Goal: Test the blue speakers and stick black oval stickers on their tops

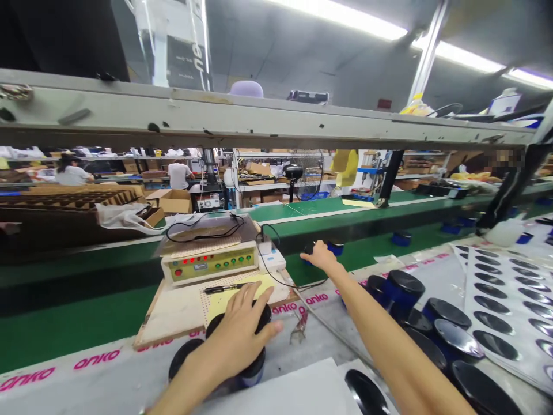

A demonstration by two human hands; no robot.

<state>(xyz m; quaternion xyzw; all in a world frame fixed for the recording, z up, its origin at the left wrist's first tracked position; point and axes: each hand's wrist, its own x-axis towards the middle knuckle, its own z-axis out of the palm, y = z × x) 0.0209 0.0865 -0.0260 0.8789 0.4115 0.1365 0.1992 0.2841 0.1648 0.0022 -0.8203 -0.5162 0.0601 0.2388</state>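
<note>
My left hand (242, 331) lies with its fingers spread over several black-topped round pieces on the near worktop; one dark blue cylinder (253, 372) shows beneath it. My right hand (322, 256) reaches out over the green conveyor belt (298, 274). Its fingers close round a small blue cylinder with a dark top (308, 251), partly hidden by the hand. Just beyond that hand, another blue cylinder (336, 248) sits on the belt. More black-topped blue cylinders (404, 288) crowd together beneath and beside my right forearm.
A tester box (211, 265) with lit red and green lights stands on a wooden board, a black pen (224, 288) before it. Sheets of black oval stickers (496, 300) lie at right. A cable (319, 325) crosses the worktop. Overhead runs a shelf (259, 118). People work far behind.
</note>
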